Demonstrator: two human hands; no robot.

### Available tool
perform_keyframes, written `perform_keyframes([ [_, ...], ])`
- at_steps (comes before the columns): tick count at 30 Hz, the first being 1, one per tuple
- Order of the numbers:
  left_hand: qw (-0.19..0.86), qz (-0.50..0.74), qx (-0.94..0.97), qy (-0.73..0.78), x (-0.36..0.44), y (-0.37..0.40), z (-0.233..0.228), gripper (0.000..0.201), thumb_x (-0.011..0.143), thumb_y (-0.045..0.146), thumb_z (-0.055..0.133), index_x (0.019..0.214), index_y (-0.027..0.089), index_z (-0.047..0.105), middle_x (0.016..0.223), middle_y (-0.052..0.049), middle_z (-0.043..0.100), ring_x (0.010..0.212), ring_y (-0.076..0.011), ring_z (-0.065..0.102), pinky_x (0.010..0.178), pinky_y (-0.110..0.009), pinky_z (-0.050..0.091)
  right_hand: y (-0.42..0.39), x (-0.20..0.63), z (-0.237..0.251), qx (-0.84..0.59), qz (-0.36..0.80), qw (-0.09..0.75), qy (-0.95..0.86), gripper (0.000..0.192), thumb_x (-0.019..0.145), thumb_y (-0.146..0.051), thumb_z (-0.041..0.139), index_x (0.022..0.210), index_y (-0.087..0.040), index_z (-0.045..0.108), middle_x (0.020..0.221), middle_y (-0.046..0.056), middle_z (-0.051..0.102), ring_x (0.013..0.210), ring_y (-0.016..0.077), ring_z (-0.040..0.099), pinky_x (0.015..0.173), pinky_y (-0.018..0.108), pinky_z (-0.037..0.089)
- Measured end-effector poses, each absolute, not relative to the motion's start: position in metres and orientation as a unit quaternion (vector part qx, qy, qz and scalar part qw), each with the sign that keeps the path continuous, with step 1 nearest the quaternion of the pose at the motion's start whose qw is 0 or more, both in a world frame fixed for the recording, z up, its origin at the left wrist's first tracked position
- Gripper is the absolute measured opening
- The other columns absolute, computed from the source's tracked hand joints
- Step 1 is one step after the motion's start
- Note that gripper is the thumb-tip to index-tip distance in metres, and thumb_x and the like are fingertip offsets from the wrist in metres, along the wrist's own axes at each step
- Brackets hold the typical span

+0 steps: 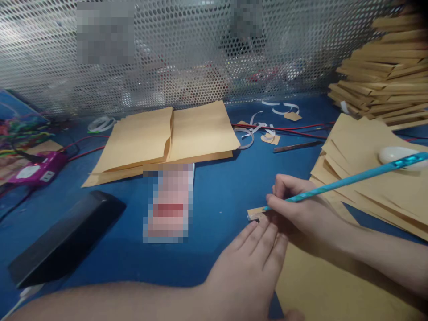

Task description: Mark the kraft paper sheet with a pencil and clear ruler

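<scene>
Turquoise and glossy, a long slender pen-like tool (337, 182) is slanting through the right hand (302, 215), whose fingers are pinching it near its lower end. Its tip is meeting a small tan paper piece with a clear edge (256, 211), which is lying on the blue bench (214, 191) just beyond the left hand (250, 261). That hand is lying flat, palm down, its fingers stretching out close together. Loose tan paper sheets (371, 187) are spreading to the right, bearing a smooth white rounded object (388, 157). Behind them, a tall stack of folded tan paper (394, 80) is rising. A black wedge-shaped object (67, 240) is resting at the left.
</scene>
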State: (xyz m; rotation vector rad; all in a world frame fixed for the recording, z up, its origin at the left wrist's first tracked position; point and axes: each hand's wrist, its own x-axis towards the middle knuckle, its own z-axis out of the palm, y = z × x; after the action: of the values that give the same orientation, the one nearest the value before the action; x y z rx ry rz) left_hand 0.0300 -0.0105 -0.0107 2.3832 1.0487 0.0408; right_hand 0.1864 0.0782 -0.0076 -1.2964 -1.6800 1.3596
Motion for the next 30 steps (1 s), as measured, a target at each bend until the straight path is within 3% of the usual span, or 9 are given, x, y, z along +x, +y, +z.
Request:
perform_keyframes([
  [30, 0.251, 0.022, 0.886, 0.390, 0.0288, -0.0103, -0.0096, 0.083, 0.091, 0.062, 0.033, 0.148, 0.003, 0.018, 0.152, -0.017, 0.011, 0.141, -0.0257, 0.001, 0.116, -0.041, 0.009, 0.0792, 0.1859, -0.0035, -0.498, 0.488, 0.272, -0.663, 0.026, 0.076, -0.012, 0.052, 0.057, -0.021, 0.036, 0.054, -0.006, 0.042, 0.052, 0.0107, 0.039, 0.046, 0.026, 0.027],
])
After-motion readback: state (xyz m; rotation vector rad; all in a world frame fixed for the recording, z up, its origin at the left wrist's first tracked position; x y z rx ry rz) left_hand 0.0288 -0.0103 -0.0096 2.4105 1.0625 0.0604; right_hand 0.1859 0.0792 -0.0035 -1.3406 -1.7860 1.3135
